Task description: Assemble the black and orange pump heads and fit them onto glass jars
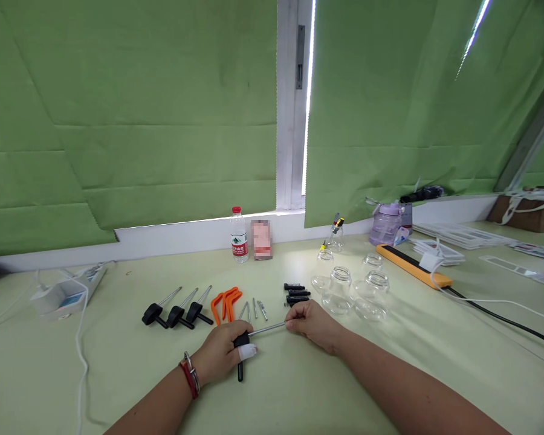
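1. Left hand (221,353): grip closed around black plastic crank-shaped piece with slim silver metal rod (242,340), low over pale green worktop (131,374).
2. Right hand (316,326): thumb and finger pinched on rod's far end; exact tip hidden.
3. Left of left hand: three matching black plastic pieces with silver rods (176,315), in a row.
4. Just beyond hands: bent orange plastic parts (229,297), small silver metal pins (255,308), black spring-fitted cylinders (298,293).
5. Right: clear rounded jars (338,296), upright.
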`<state>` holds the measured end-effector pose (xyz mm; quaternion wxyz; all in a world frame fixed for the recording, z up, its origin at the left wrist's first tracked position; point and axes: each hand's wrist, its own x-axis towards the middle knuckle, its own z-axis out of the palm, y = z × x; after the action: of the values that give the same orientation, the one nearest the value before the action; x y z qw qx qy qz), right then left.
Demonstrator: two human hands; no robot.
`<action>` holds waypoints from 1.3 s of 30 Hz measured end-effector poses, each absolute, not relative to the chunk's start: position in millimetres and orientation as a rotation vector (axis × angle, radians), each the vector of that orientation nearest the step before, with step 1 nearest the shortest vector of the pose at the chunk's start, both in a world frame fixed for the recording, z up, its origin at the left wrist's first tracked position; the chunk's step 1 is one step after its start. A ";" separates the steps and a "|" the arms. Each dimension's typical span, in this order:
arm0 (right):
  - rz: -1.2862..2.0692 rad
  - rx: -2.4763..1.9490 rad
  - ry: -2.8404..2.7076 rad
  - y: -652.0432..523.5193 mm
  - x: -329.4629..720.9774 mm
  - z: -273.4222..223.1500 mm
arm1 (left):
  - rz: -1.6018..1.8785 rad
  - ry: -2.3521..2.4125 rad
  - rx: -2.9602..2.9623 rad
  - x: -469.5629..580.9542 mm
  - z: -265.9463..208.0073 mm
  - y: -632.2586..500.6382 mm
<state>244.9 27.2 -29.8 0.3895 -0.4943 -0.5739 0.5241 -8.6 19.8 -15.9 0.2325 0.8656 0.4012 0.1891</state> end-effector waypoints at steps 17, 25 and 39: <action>1.235 -1.253 -1.482 31.8 246.5 -33.8 | 0.588 1.159 2.239 -6.2 -14.0 19.4; 1.210 -1.172 -1.492 32.3 247.3 -34.5 | 0.562 1.136 2.202 -7.7 -17.2 20.6; 1.264 -1.221 -1.618 27.7 247.6 -27.7 | 0.553 1.148 2.271 -7.6 -17.9 21.0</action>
<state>247.6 27.7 -27.7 0.3677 -0.4753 -0.6299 0.4920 -7.6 21.0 -17.9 0.2654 0.8408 0.4251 0.2047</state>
